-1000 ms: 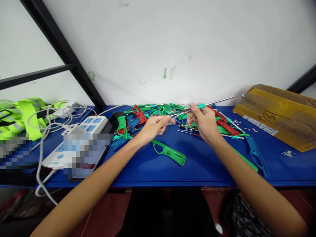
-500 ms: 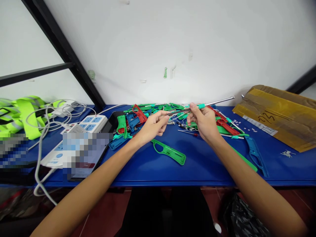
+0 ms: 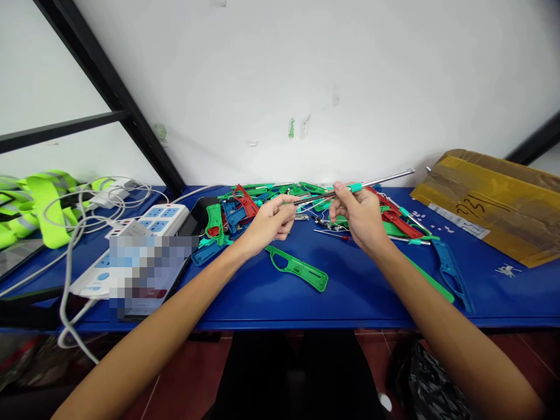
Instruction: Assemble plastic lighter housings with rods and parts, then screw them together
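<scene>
Above the table, my right hand [image 3: 363,216] is closed around a shiny metal lighter tube [image 3: 389,177] with a teal collar, its bare end pointing up to the right. My left hand [image 3: 272,220] pinches the tip of a thin dark rod [image 3: 315,198] that runs in line with the tube. Whether rod and tube are joined is hidden by my right fingers. Below the hands lies a green lighter handle shell [image 3: 301,269]. Behind them is a pile of red, blue and green shells, including a red shell [image 3: 246,202], with metal tubes and white wires. A thin screwdriver [image 3: 332,234] lies beneath my right hand.
On the left stand a white power strip [image 3: 164,217] with tangled cables, a partly blurred tablet [image 3: 157,291] and a yellow reflective vest [image 3: 48,204]. A taped cardboard box [image 3: 490,204] sits at right, near small metal pins [image 3: 508,270] and a blue shell [image 3: 452,274].
Both hands keep their grip on the rod and tube, almost still. The whole view has shifted slightly; nothing is taken up or let go.
</scene>
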The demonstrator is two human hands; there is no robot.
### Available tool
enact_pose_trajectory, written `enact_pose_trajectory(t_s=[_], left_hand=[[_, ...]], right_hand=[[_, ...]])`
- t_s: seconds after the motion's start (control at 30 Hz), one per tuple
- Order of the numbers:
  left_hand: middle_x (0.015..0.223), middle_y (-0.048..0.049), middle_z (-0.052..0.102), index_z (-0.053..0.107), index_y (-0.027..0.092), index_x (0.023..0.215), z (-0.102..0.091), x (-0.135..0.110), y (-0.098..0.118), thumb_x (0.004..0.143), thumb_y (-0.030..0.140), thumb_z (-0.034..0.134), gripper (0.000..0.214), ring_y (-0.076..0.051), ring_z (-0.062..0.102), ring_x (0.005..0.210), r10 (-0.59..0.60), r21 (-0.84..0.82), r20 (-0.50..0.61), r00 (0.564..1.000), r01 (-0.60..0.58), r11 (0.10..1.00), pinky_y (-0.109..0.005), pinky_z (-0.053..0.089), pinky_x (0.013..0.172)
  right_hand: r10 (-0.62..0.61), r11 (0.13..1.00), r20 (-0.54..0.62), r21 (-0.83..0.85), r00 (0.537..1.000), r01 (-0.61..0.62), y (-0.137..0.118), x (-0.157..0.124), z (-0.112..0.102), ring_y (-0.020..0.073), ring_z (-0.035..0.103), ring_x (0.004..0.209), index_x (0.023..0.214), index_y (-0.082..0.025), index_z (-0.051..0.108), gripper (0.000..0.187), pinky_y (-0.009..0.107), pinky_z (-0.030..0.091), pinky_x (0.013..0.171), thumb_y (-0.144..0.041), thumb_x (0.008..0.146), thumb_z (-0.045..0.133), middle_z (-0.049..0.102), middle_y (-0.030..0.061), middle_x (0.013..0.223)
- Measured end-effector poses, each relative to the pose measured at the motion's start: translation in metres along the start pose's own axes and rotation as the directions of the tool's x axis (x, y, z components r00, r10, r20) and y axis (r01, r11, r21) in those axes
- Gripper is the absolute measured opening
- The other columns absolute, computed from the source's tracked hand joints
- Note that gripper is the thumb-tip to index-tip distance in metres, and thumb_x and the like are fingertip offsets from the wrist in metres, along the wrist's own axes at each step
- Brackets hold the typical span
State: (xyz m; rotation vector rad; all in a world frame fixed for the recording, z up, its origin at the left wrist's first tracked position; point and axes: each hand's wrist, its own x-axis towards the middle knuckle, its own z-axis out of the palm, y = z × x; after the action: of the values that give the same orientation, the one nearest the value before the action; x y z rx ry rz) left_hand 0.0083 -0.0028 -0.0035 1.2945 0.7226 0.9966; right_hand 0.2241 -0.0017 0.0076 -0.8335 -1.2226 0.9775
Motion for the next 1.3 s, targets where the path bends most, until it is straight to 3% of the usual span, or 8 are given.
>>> enact_pose_trajectory(t_s=[0.27,0.57,0.77,0.9,1.03,1.17,1.3], left_hand=[[0.070,0.0089,0.037,0.065,0.021,0.110,-0.0018,0.0001,0.0033,0.095,0.035,0.074,0.023,-0.005,0.024,0.048,-0.009,-0.100,-0.014,1.000,0.008,0.995,-0.020,0.014,0.045],[0.071,0.0076,0.037,0.072,0.018,0.107,-0.0045,0.0008,-0.0008,0.094,0.050,0.082,0.037,-0.004,0.025,0.050,0.051,-0.100,0.024,0.998,-0.048,0.994,-0.019,0.019,0.045],[0.070,0.0071,0.049,0.071,0.017,0.109,-0.0040,0.0020,-0.0015,0.090,0.053,0.086,0.043,-0.004,0.033,0.049,0.104,-0.098,-0.021,0.994,-0.105,0.990,-0.017,0.030,0.043],[0.078,0.0028,0.062,0.071,0.017,0.110,-0.0048,0.0032,-0.0021,0.095,0.050,0.082,0.038,-0.007,0.047,0.053,0.174,-0.027,-0.023,0.985,-0.174,0.984,-0.021,0.044,0.046],[0.086,-0.0009,0.068,0.073,0.017,0.116,-0.0078,0.0024,-0.0026,0.101,0.042,0.072,0.029,-0.008,0.056,0.057,0.179,0.055,0.046,0.983,-0.181,0.982,-0.023,0.050,0.052],[0.086,-0.0005,0.066,0.075,0.018,0.125,-0.0077,-0.0003,-0.0023,0.102,0.037,0.068,0.031,-0.007,0.052,0.055,0.152,0.100,0.091,0.984,-0.161,0.982,-0.024,0.050,0.054],[0.076,0.0016,0.060,0.079,0.020,0.128,-0.0052,-0.0016,-0.0027,0.102,0.042,0.068,0.035,-0.008,0.048,0.055,0.182,0.237,0.074,0.980,-0.195,0.952,-0.023,0.046,0.051]], right_hand=[[-0.003,1.000,0.002,0.011,1.000,0.003,0.0018,0.0003,0.0000,0.0119,0.059,0.047,0.075,-0.023,0.065,0.054,0.025,0.052,0.042,-0.067,0.074,0.096,0.058,-0.0051,0.057],[0.017,1.000,0.001,0.007,1.000,-0.017,0.0006,-0.0005,-0.0011,0.0120,0.060,0.046,0.077,-0.022,0.065,0.052,0.024,0.053,0.043,-0.065,0.077,0.094,0.061,-0.0043,0.054],[0.057,0.998,0.068,0.025,0.996,-0.059,-0.0017,-0.0018,-0.0015,0.0132,0.064,0.043,0.084,-0.021,0.061,0.052,0.024,0.051,0.040,-0.066,0.083,0.089,0.075,0.0018,0.067],[0.064,0.996,0.077,0.050,0.995,-0.068,-0.0027,-0.0018,-0.0014,0.0134,0.066,0.045,0.087,-0.023,0.058,0.052,0.024,0.054,0.042,-0.064,0.083,0.089,0.078,0.0022,0.071],[0.042,0.997,0.073,0.057,0.996,-0.046,-0.0024,-0.0012,-0.0032,0.0143,0.070,0.051,0.089,-0.023,0.057,0.050,0.025,0.058,0.048,-0.060,0.084,0.091,0.078,0.0024,0.072],[0.037,0.997,0.076,0.063,0.996,-0.042,-0.0020,-0.0011,-0.0046,0.0145,0.070,0.051,0.092,-0.023,0.058,0.048,0.026,0.059,0.049,-0.057,0.085,0.091,0.078,0.0024,0.071],[0.069,0.996,0.094,0.046,0.993,-0.074,-0.0019,-0.0010,-0.0046,0.0153,0.072,0.055,0.093,-0.023,0.057,0.046,0.027,0.061,0.052,-0.056,0.087,0.089,0.078,0.0031,0.073]])
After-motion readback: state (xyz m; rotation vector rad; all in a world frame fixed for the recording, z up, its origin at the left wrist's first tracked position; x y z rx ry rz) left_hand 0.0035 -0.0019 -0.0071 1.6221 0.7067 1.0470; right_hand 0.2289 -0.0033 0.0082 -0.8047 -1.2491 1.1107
